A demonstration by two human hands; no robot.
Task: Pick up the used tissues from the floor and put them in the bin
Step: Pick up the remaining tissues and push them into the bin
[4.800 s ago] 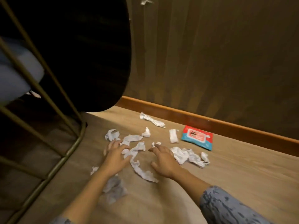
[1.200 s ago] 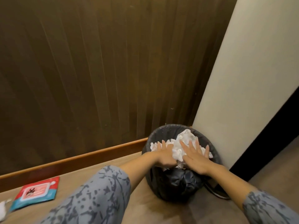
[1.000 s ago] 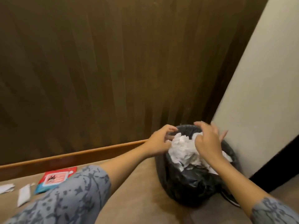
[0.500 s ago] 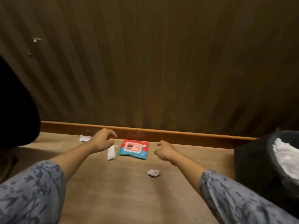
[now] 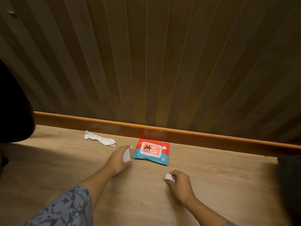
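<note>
Three white tissues remain on the wooden floor. A long twisted tissue (image 5: 101, 139) lies loose by the skirting board. My left hand (image 5: 118, 159) rests on the floor with its fingers and thumb closed around a folded tissue (image 5: 126, 155). My right hand (image 5: 181, 184) pinches a small crumpled tissue ball (image 5: 168, 176) at floor level, nearer to me. Only the dark edge of the bin (image 5: 291, 178) shows at the far right; its inside is out of view.
A red and blue wipes pack (image 5: 152, 151) lies flat between my hands, close to the orange skirting board (image 5: 211, 138). A brown panelled wall rises behind. A large black shape (image 5: 13, 103) fills the left edge.
Both hands have dropped to the floor. The left has closed around the folded tissue and the right has taken the small ball. The view has swung left, leaving only the bin's edge.
</note>
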